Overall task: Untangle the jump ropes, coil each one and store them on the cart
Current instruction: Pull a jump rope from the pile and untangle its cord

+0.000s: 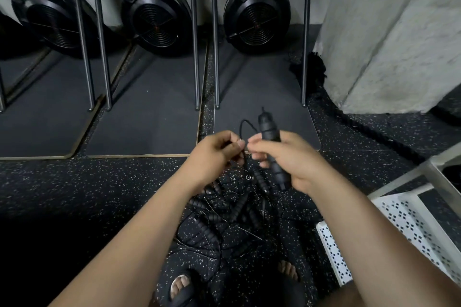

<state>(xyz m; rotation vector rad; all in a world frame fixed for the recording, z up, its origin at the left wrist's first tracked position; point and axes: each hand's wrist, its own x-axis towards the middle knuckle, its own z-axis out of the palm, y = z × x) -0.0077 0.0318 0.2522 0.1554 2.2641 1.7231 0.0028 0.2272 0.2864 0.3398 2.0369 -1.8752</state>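
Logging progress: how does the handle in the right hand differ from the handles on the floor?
The held handle is raised, near upright, gripped by the right hand; the floor handles lie flat. The held handle is singled out; the floor handles sit tangled among cords. All are black.

Black rope handle, white perforated cart, white-speckled black floor

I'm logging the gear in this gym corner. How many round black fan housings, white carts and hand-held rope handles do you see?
Round black fan housings: 3
White perforated carts: 1
Rope handles gripped in the right hand: 1
Total: 5
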